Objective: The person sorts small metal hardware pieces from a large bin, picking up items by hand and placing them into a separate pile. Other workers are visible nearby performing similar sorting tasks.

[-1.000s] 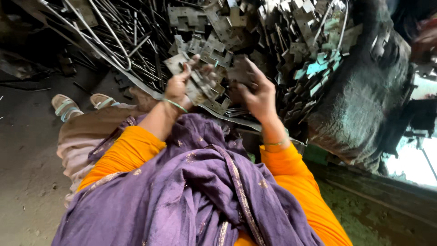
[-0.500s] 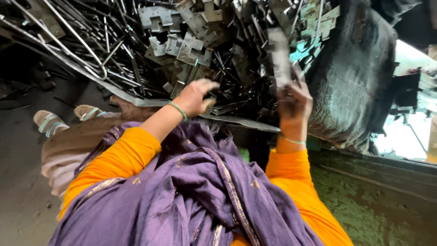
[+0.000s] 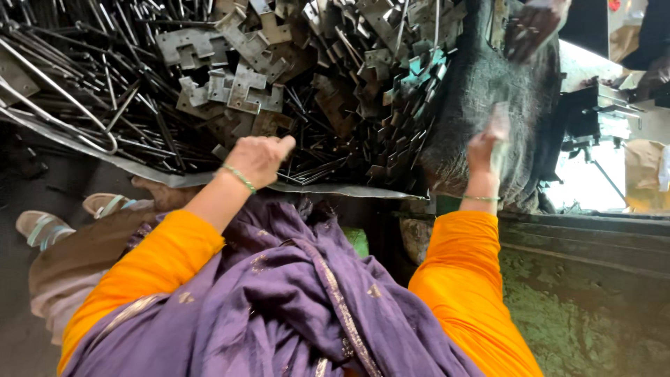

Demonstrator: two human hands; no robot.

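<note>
Beside the heap of metal brackets (image 3: 244, 84), the left hand (image 3: 258, 159) rests closed and empty, while the right hand (image 3: 488, 143) lifts a blurred flat piece, grip unclear.

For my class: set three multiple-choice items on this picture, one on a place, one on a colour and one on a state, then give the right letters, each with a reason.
1. Where is the left hand?
A. at the near edge of the pile of metal pieces
B. on the sandals
C. on the green patch

2. What colour are the sleeves?
A. blue
B. orange
C. white

3. How is the right hand?
A. flat on the floor
B. resting in the lap
C. raised beside the dark sack

Key: 1 A, its knuckles lie against the pile's edge; 2 B, both arms show orange; 3 C, it is lifted and blurred next to the sack.
</note>
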